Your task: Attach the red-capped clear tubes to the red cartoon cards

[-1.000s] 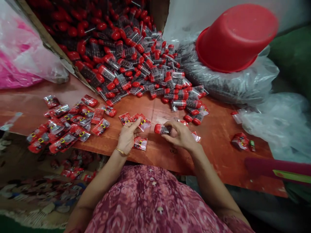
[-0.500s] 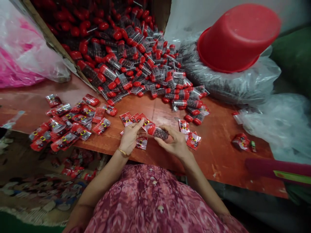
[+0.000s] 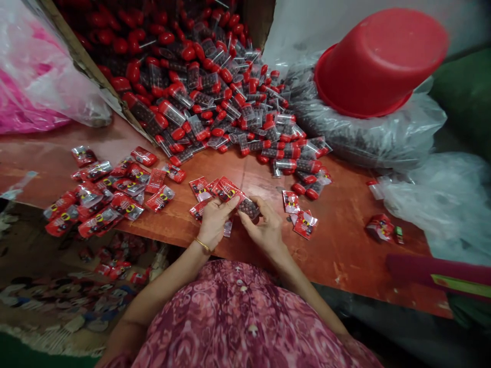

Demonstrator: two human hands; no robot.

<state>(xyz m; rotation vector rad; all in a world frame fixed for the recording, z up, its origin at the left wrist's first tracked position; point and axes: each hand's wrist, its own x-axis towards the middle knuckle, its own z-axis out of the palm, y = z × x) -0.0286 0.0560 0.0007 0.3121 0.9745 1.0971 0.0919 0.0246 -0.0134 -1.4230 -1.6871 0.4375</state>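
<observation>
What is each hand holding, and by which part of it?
Right fingers hold a dark container around its right end; left fingers pinch a red packet by its near edge.

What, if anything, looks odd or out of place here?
The red bucket sits upside down on a stuffed plastic bag, a soft base; red-capped containers lie spilled from the cardboard box across the table.

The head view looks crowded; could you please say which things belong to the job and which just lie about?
Likely part of the job:
Container in the right hand
Printed wrapper at the left hand
Heaped red-capped containers
Printed packets at left

Apparently just lying about:
Upturned red bucket
Pinkish bag
</observation>
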